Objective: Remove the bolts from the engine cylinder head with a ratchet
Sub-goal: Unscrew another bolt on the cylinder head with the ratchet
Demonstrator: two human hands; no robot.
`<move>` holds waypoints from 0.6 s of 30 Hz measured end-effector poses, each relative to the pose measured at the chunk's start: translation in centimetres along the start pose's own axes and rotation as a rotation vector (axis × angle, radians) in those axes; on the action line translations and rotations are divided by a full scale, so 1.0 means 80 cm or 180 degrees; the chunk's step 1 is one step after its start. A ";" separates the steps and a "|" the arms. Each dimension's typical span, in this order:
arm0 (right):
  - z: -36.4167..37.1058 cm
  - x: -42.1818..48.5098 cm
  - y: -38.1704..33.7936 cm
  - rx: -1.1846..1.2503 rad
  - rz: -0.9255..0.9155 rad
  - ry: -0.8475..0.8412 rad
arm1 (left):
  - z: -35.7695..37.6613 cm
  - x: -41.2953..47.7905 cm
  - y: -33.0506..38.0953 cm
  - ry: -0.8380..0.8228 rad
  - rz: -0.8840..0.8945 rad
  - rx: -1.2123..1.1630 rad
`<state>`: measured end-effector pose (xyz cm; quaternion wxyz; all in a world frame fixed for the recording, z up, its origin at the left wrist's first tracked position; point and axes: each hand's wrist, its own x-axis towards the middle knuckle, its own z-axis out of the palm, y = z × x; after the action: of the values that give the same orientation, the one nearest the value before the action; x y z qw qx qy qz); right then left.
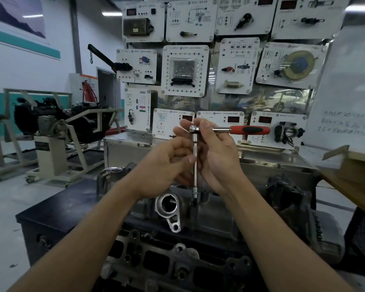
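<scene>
Socket point(195, 194) sits down in a recess near the top middle of the cylinder head point(219, 220), which is on the dark bench point(51, 211). Bolt is hidden under the socket, so can't tell how far out it is. Extension point(195, 175) stands upright from socket to ratchet point(230, 130). The red grip sticks out level to the person's right with nobody holding it.

Right hand point(217, 161) has fingertips pinched round the ratchet's drive end. Left hand point(162, 167) pinches the extension mid-shaft between thumb and curled fingers. Reads to me like finger-spinning a loose bolt, not levering.

Handling: all steel, stiff, no flex worth worrying about. The long thin extension will tip off the bolt if side-loaded, so the mid-shaft steady makes sense. Chrome shaft looks slick. The rubber grip is where to take hold if torque is needed. Bolt is probably small, light and oily, so easy to drop back into the recess on lift-out. Cylinder head is heavy and shouldn't shift.

Around: engine point(57, 123) on a stand off left, training panels point(185, 70) behind, cardboard box point(350, 175) at right.
</scene>
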<state>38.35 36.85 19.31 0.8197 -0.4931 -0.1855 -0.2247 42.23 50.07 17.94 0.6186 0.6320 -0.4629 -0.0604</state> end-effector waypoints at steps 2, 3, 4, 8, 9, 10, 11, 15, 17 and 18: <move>0.001 0.003 0.002 0.0112 -0.0054 0.0098 | -0.002 0.000 -0.002 -0.0013 0.0123 -0.0025; 0.001 0.003 0.002 0.0128 -0.0082 0.0132 | -0.003 0.000 -0.002 -0.0050 0.0144 -0.0014; 0.001 0.004 0.002 0.0119 -0.0110 0.0145 | -0.003 0.000 -0.002 -0.0091 0.0111 0.0003; 0.003 0.003 -0.002 -0.0116 -0.0203 0.0116 | -0.002 0.000 -0.002 -0.0144 -0.0167 0.0089; 0.003 0.003 -0.002 -0.0134 -0.0216 0.0102 | -0.002 0.000 -0.002 -0.0104 -0.0180 0.0062; 0.003 0.003 -0.003 -0.0131 -0.0228 0.0075 | -0.002 0.000 -0.003 -0.0061 -0.0173 0.0035; 0.004 0.003 -0.003 -0.0119 -0.0243 0.0051 | -0.002 0.001 -0.004 -0.0029 -0.0154 0.0020; 0.003 0.003 -0.003 -0.0078 -0.0283 -0.0088 | -0.001 0.001 -0.006 0.0023 -0.0107 0.0053; 0.002 0.000 -0.004 -0.0065 -0.0274 -0.0156 | -0.001 0.001 -0.004 0.0060 -0.0128 0.0129; 0.001 -0.001 -0.004 -0.0035 -0.0286 -0.0182 | -0.001 0.000 -0.003 0.0082 -0.0135 0.0187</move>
<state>38.10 36.81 19.53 0.8005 -0.4949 -0.2297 -0.2481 42.41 50.04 17.74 0.6042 0.6603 -0.4430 -0.0517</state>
